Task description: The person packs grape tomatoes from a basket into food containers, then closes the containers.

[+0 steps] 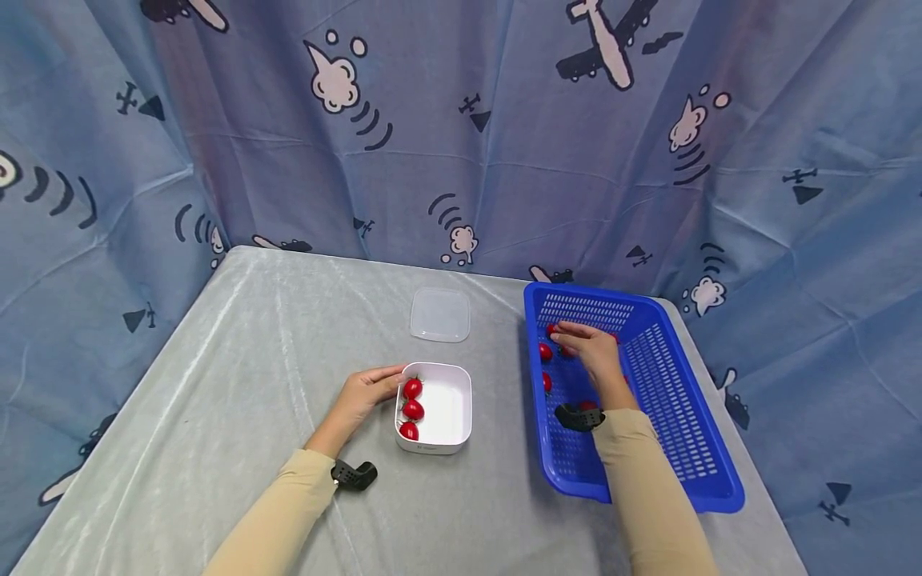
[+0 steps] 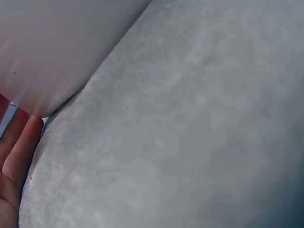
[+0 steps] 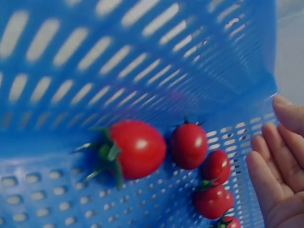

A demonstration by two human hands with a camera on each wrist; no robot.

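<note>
A square white box (image 1: pixel 448 408) stands on the table with three red cherry tomatoes (image 1: pixel 413 410) lined up along its left side. My left hand (image 1: pixel 370 394) rests against the box's upper left corner, and in the left wrist view its fairly straight fingers (image 2: pixel 23 147) touch the outer wall. Inside the blue basket (image 1: pixel 673 400), several more cherry tomatoes (image 3: pixel 140 149) with green stems lie on the slotted bottom. Over them is my right hand (image 1: pixel 592 356), fingers loosely extended. Nothing shows between its fingers (image 3: pixel 263 183) in the right wrist view, where the tomatoes lie beside them.
Behind the white box lies a clear plastic lid (image 1: pixel 441 315). A pale grey cloth (image 1: pixel 216 416) covers the table. Its back edge meets a blue printed curtain (image 1: pixel 432 136). The basket's raised walls surround the right hand.
</note>
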